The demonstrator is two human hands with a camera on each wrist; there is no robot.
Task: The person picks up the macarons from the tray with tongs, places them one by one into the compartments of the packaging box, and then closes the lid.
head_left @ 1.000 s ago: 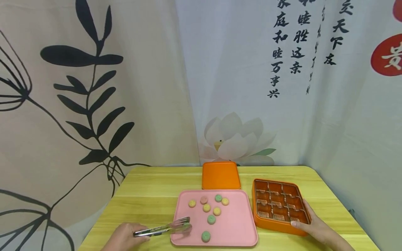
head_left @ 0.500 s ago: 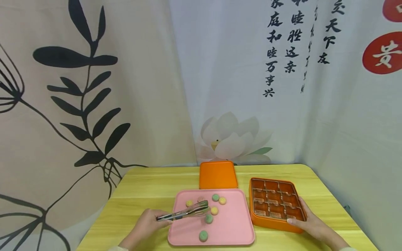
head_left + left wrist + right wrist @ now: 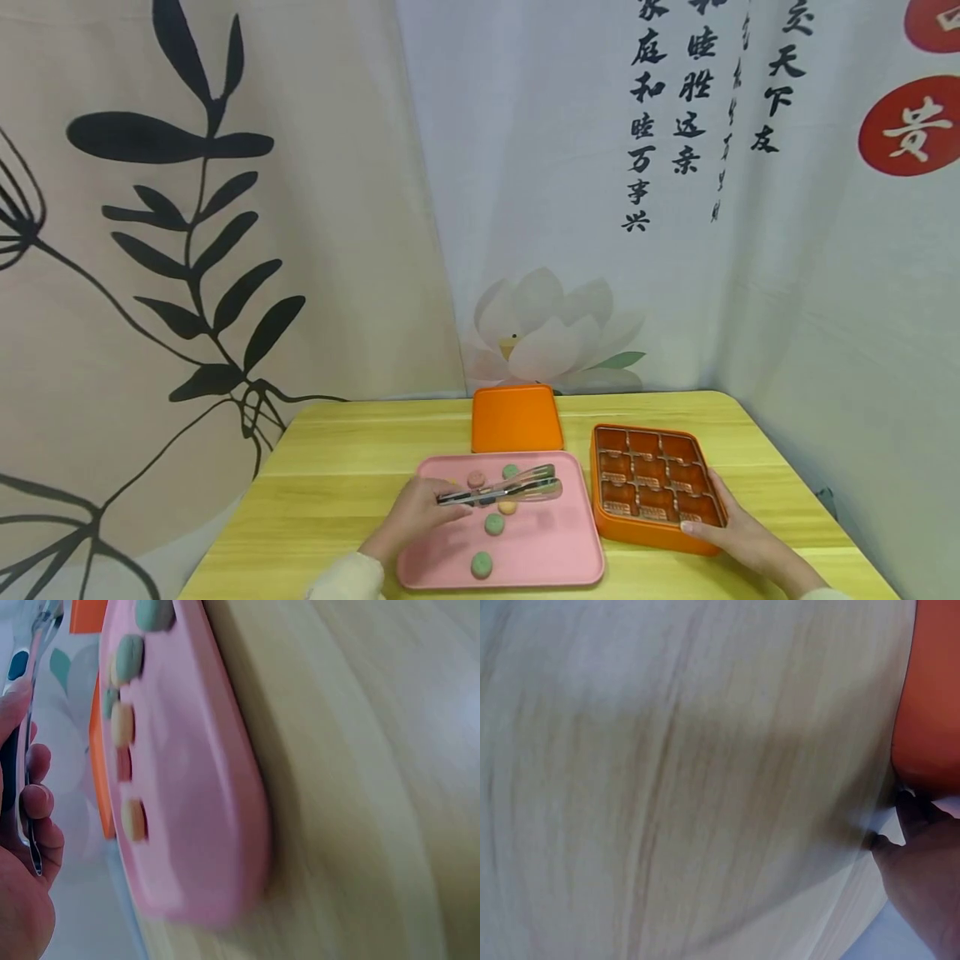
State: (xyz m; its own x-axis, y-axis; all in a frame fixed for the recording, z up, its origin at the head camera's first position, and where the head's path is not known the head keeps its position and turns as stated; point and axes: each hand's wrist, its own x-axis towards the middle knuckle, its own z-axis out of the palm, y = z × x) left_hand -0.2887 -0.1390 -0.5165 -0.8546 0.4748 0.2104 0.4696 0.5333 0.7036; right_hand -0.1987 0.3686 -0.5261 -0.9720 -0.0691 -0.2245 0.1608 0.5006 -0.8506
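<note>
My left hand (image 3: 420,510) grips a pair of metal tongs (image 3: 480,496) above the pink tray (image 3: 555,550), tips toward the right. In the left wrist view the fingers curl round the dark-inlaid tongs handle (image 3: 9,769). I cannot tell whether anything is between the tips. Small round macarons lie on the tray: a green macaron (image 3: 482,565) near the front, another green macaron (image 3: 494,524) behind it, a pink macaron (image 3: 476,479) farther back. The tongs partly cover others. My right hand (image 3: 738,533) holds the front right corner of an orange box (image 3: 652,537), thumb on its front rim.
Inside the orange box sits a clear divided insert (image 3: 645,471) with several compartments and no macarons visible. An orange lid (image 3: 517,419) lies behind the tray. All stand on a wood-grain table (image 3: 352,450), with a printed curtain (image 3: 360,208) behind it.
My left hand has carried the tongs rightward and up from the tray's left edge to over its back half. The right hand stays on the box. The head view has shifted slightly.
</note>
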